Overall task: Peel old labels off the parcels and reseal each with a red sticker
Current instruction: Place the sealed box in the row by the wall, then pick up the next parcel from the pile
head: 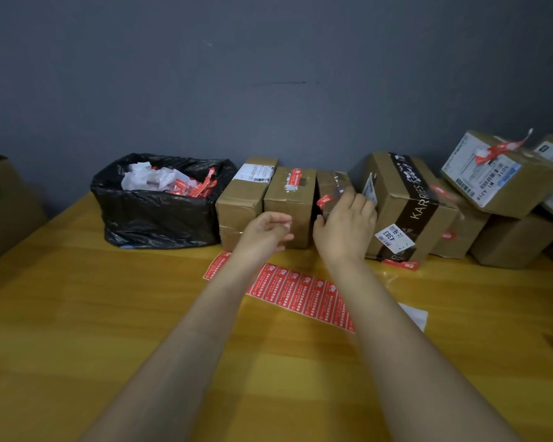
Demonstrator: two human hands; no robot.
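A row of cardboard parcels stands along the wall. One parcel (289, 204) carries a red sticker on top, beside a parcel (245, 199) with a white label. My right hand (345, 226) grips the small parcel (331, 186) behind it, which has a loose red sticker (324, 200) on its left face. My left hand (265, 232) hovers in front of the stickered parcel, fingers loosely curled, holding nothing I can see. A sheet of red stickers (300, 291) lies on the yellow table (109, 314) under my forearms.
A black bin bag (154, 212) full of peeled labels and backing sits at the left. A parcel (406, 208) with black tape and more stacked parcels (505, 177) crowd the right. A large box (0, 202) stands at the far left edge.
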